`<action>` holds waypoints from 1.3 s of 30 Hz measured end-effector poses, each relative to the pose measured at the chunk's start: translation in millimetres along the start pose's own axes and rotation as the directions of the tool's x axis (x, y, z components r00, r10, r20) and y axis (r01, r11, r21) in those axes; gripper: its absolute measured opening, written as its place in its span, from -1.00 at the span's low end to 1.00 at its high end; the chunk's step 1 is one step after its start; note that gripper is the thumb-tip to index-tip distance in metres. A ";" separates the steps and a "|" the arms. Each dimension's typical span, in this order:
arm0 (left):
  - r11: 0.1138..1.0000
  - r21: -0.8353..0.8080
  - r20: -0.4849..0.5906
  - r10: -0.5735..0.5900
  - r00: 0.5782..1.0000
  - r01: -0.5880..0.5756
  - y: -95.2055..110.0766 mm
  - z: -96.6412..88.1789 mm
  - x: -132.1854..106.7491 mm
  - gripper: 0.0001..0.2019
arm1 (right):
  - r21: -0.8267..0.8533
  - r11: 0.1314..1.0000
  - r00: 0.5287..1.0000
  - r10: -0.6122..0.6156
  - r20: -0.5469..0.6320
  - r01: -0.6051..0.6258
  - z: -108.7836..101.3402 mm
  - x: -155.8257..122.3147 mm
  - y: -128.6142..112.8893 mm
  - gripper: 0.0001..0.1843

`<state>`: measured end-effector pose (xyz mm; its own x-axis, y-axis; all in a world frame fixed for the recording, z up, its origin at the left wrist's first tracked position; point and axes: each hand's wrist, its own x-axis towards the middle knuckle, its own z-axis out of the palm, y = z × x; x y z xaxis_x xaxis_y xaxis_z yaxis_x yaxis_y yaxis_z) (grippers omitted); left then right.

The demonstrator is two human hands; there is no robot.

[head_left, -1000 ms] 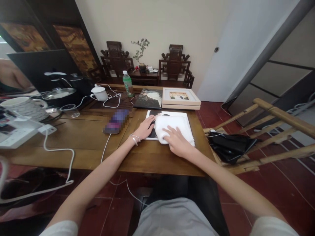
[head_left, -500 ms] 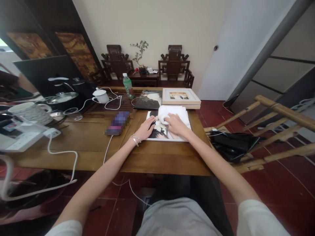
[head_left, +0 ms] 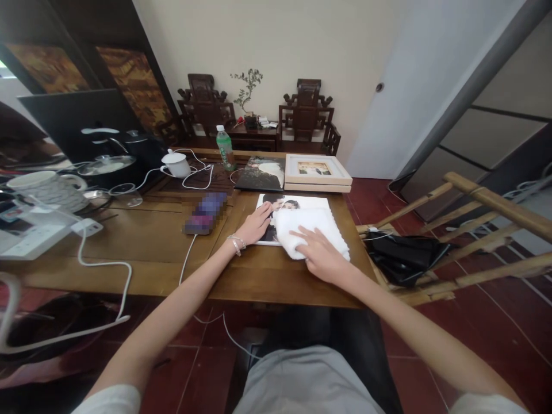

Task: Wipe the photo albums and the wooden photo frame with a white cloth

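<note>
Resting splayed across a folded white cloth (head_left: 313, 218), the right hand's (head_left: 325, 256) fingers are unclenched, no grip being visible. The left hand (head_left: 253, 225), fingers extended flat, is placed on the left edge of a picture panel (head_left: 271, 234); the panel is laid on a wooden table (head_left: 267, 282), its right part covered by the cloth. Beyond: one dark picture (head_left: 261, 174), set beside stacked pale frames (head_left: 318, 183). Leftward: one phone (head_left: 204, 214), cable attached. Farther: one green-labelled bottle (head_left: 224, 148), upright; one lidded white cup (head_left: 176, 165).
</note>
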<state>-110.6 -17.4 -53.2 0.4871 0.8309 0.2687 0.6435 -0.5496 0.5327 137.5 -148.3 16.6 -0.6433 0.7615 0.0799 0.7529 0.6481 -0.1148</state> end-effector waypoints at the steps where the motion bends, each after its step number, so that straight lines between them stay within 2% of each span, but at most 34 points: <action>1: 1.000 0.003 0.001 -0.004 1.000 0.004 1.2 -0.2 -0.3 -0.45 | -0.007 1.000 1.000 0.024 -0.008 -0.024 -1.7 1.8 8.0 -0.43; 4: 1.000 0.008 -0.001 -0.016 1.000 0.016 4.3 -0.6 -0.5 -0.44 | -0.068 0.991 0.993 0.111 -0.027 -0.113 -4.3 20.2 31.8 -0.47; 7: 1.000 0.008 -0.004 -0.013 1.000 0.013 6.1 -0.6 0.1 -0.44 | -0.125 0.975 0.983 0.178 -0.052 -0.183 -2.7 49.3 45.4 -0.51; 10: 0.999 -0.047 -0.048 -0.019 0.999 0.017 9.9 -2.7 0.3 -0.42 | -0.141 0.972 0.982 0.180 -0.060 -0.187 0.9 75.8 41.9 -0.48; 13: 0.986 -0.164 -0.198 -0.052 0.979 0.019 17.3 -8.4 -0.8 -0.36 | -0.123 0.989 0.997 0.075 -0.020 -0.077 3.8 88.2 24.3 -0.43; 16: 0.974 -0.223 -0.304 -0.095 0.948 0.026 23.9 -13.9 -2.6 -0.34 | -0.087 0.988 0.992 -0.124 0.012 0.125 4.6 81.3 3.5 -0.47; 18: 0.976 -0.218 -0.316 -0.086 0.945 0.016 25.8 -15.0 -3.3 -0.33 | -0.064 0.973 0.975 -0.221 0.021 0.222 3.4 66.7 -6.2 -0.46; 20: 0.981 -0.194 -0.307 -0.055 0.950 -0.006 25.7 -13.7 -3.3 -0.32 | -0.026 0.964 0.964 -0.263 0.031 0.264 1.1 47.1 -10.0 -0.44; 23: 0.988 -0.155 -0.271 -0.018 0.963 -0.026 24.3 -9.3 -2.4 -0.30 | 0.039 0.967 0.968 -0.252 0.014 0.252 -2.6 17.2 -3.4 -0.44; 25: 0.992 -0.120 -0.232 -0.001 0.973 -0.027 23.2 -6.3 -1.6 -0.32 | 0.058 0.979 0.981 -0.195 -0.015 0.196 -4.6 4.1 7.6 -0.46; 28: 0.998 -0.061 -0.165 0.008 0.986 -0.019 20.9 -3.5 -0.5 -0.40 | 0.035 0.997 0.997 -0.063 -0.054 0.065 -6.9 4.3 28.0 -0.49; 31: 1.000 -0.024 -0.108 0.013 0.994 -0.016 17.3 -2.2 -0.1 -0.46 | 0.005 0.995 0.991 0.104 -0.086 -0.104 -9.9 30.9 43.9 -0.54; 34: 0.999 -0.009 -0.091 0.035 0.995 -0.036 13.9 -2.0 -0.1 -0.47 | 0.113 0.969 0.963 0.233 -0.137 -0.219 -14.5 75.1 48.7 -0.57; 37: 0.999 -0.003 -0.098 0.054 0.994 -0.055 12.5 -2.9 -0.1 -0.48 | 0.306 0.937 0.961 0.223 -0.161 -0.166 -20.0 120.9 44.0 -0.58; 39: 0.998 0.009 -0.102 0.067 0.993 -0.067 12.9 -4.0 0.0 -0.49 | 0.369 0.922 0.970 0.185 -0.160 -0.115 -23.3 144.7 38.8 -0.58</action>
<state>-104.7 -24.1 -43.1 0.4668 0.7966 0.3841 0.6147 -0.6045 0.5066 76.8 -12.6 46.8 -0.4621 0.8603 0.2151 0.7171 0.5052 -0.4801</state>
